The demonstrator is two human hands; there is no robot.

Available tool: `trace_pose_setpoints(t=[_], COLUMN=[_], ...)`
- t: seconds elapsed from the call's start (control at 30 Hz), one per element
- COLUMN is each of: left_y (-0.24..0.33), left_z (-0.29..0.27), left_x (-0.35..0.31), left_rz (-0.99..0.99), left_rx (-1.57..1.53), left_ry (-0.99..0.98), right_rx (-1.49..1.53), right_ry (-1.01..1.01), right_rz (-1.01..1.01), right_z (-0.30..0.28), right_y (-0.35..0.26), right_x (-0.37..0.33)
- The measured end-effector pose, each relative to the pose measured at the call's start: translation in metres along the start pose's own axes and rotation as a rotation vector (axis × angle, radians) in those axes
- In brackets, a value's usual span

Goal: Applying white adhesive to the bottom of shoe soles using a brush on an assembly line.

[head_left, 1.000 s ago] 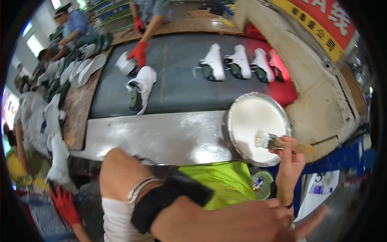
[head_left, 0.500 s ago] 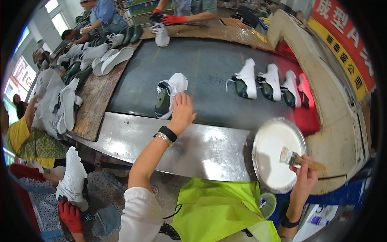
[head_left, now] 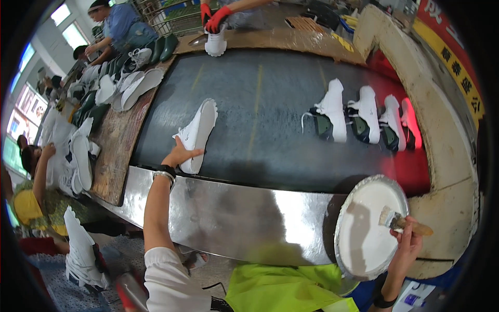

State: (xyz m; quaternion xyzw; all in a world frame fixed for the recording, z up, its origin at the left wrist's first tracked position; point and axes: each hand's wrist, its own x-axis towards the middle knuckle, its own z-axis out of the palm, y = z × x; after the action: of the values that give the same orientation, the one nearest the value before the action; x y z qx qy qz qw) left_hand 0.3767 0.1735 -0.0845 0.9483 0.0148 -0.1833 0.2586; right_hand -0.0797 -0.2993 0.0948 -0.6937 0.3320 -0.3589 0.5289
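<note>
Left hand [head_left: 179,155]: fingers spread and laid flat on the heel end of a white shoe [head_left: 198,134], clasping nothing. The shoe lies sole-up on the dark conveyor belt [head_left: 260,119], close to the belt's near edge at its left side, toe pointing away. Farther right on the belt, a row of white shoes with dark insides [head_left: 358,117] stands near the far right edge. Right hand [head_left: 408,248]: fingers closed around a brush [head_left: 400,222], bristles resting on the right rim of a round white pan [head_left: 364,229].
</note>
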Motion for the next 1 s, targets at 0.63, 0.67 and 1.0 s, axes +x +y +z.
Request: trace_pose_setpoints(t=[0.63, 0.67, 1.0], left_y=[0.123, 0.117, 0.089], left_z=[0.071, 0.079, 0.169], left_x=[-0.239, -0.276, -0.409], left_rz=[-0.027, -0.041, -0.029], left_rx=[-1.19, -1.201, -1.259], left_ry=[-0.549, -0.516, -0.763], right_rx=[0.088, 0.06, -0.689], right_ry=[-0.166, -0.193, -0.179], right_rz=[0.071, 0.079, -0.101], right_z=[-0.051, -0.051, -0.006], right_y=[0.016, 0.03, 0.095], right_x=[-0.042, -0.036, 0.004])
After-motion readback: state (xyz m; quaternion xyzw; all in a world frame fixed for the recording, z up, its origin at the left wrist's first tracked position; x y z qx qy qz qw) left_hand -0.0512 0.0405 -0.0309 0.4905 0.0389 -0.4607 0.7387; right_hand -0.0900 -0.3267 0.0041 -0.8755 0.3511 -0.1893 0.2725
